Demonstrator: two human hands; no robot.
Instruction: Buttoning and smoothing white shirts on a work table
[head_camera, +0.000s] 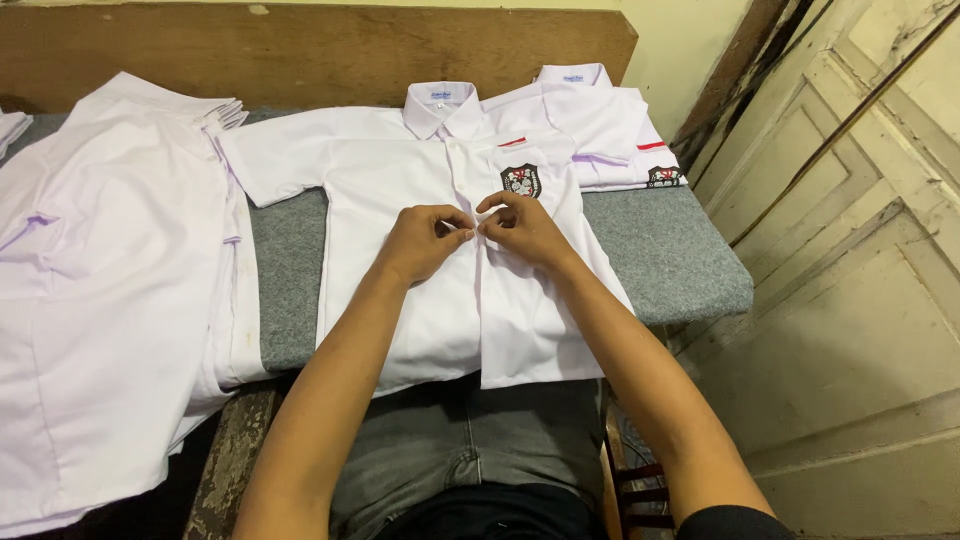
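Observation:
A white short-sleeved shirt (385, 170) lies face up on a grey felt-covered table (670, 250), collar away from me. A black crest badge (521, 181) sits on its chest pocket. My left hand (425, 243) pinches the left edge of the front placket at mid-chest. Opposite it, my right hand (522, 230) pinches the right edge, and the fingertips of both hands meet at the button line. The shirt's lower hem hangs over the table's near edge above my lap.
A stack of white shirts (100, 290) covers the table's left part and droops over the front edge. Folded white shirts with badges (610, 135) lie at the back right. A wooden board (300, 50) backs the table. Pale panelled doors (860, 300) stand at the right.

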